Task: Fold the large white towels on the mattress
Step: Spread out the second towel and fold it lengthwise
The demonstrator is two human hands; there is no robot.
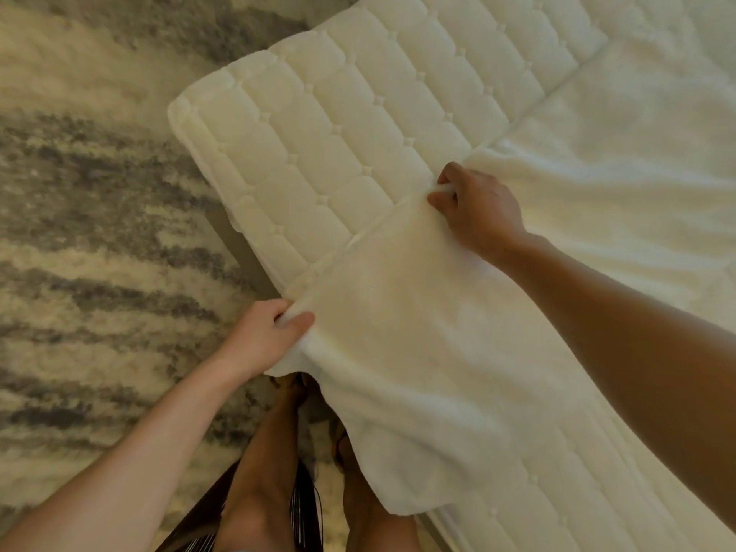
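Between the two hands a large white towel (418, 332) stretches across the near part of the quilted white mattress (318, 133), its straight hem running in a line from one grip to the other. The left hand (275, 336) holds the towel's near corner at the mattress edge: its fingers (298, 322) are clamped on the cloth, thumb on top and the others curled underneath, so the fabric bunches between them. The right hand (478, 211), farther in over the mattress, pinches the same hem, its fingers (440, 201) curled tightly round a small roll of cloth.

Below and behind the left fingers the towel spills off the mattress side and hangs in a loose flap in front of the person's bare legs (263, 452). Behind the right fingers, under the outstretched forearm, it lies rumpled on the mattress top. Beyond the right fingers more white terry cloth spreads away over the bed with soft creases; I cannot tell whether that is the same towel or a second one.

Ahead of both sets of fingers the bare quilting runs out to a rounded corner. To the outer side of the left fingers lies a shaggy cream and grey rug (99, 233) on the floor.
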